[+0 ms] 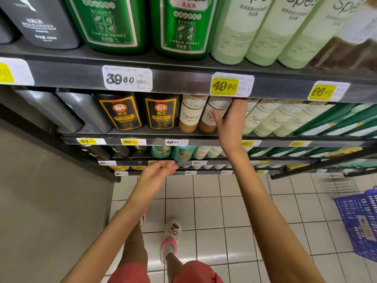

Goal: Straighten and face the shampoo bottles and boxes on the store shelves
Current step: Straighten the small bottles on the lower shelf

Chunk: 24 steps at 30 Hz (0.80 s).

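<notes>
My right hand [230,121] reaches into the second shelf and wraps around a brown-and-white Spes bottle [210,117], thumb across its front label. A matching brown Spes bottle [189,115] stands just left of it. Two black bottles with gold labels [122,113] stand further left, pale green Spes bottles [271,119] to the right. My left hand [159,170] hovers lower down in front of the lower shelves, fingers loosely apart, holding nothing. On the top shelf stand green 1L bottles [179,27] and tall pale green Spes bottles [255,31].
Price tags line the shelf rails, such as the 49.80 tag [231,85] right above my right hand. Green boxes [336,123] fill the second shelf's right end. A blue plastic basket [361,219] sits on the white tiled floor at right. A grey end panel [47,190] closes the left.
</notes>
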{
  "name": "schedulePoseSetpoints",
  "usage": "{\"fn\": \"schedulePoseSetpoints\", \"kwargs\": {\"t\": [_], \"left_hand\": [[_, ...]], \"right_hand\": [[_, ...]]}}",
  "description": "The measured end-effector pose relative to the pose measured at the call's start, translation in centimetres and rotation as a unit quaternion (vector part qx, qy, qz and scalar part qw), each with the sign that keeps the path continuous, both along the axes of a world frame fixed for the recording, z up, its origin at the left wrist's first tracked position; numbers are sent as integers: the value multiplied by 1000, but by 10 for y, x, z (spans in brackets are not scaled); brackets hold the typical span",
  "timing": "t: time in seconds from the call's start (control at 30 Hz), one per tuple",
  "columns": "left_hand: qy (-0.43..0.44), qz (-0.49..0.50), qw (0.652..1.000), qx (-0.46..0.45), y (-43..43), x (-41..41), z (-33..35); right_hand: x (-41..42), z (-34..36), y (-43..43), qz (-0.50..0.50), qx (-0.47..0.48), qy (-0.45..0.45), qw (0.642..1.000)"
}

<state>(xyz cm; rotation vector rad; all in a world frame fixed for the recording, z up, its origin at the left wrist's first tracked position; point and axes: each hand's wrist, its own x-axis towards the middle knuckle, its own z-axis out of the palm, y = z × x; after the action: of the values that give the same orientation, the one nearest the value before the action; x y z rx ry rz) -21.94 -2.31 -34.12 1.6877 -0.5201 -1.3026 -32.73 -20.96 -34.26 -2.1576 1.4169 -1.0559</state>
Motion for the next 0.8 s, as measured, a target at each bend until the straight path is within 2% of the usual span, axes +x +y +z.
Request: {"fn": "schedulePoseSetpoints", "kwargs": {"t": [0.33,0.63,0.8], "left_hand": [[11,21,1000,-14,16,-1,2],[8,2,1000,-10,19,-16,4],[-17,-24,999,-21,22,-19,16]], "right_hand": [[3,-4,-32,30,59,87,994],[-22,-24,4,71,-2,-24,997],[-36,-32,35,68,121,-84,987]]}}
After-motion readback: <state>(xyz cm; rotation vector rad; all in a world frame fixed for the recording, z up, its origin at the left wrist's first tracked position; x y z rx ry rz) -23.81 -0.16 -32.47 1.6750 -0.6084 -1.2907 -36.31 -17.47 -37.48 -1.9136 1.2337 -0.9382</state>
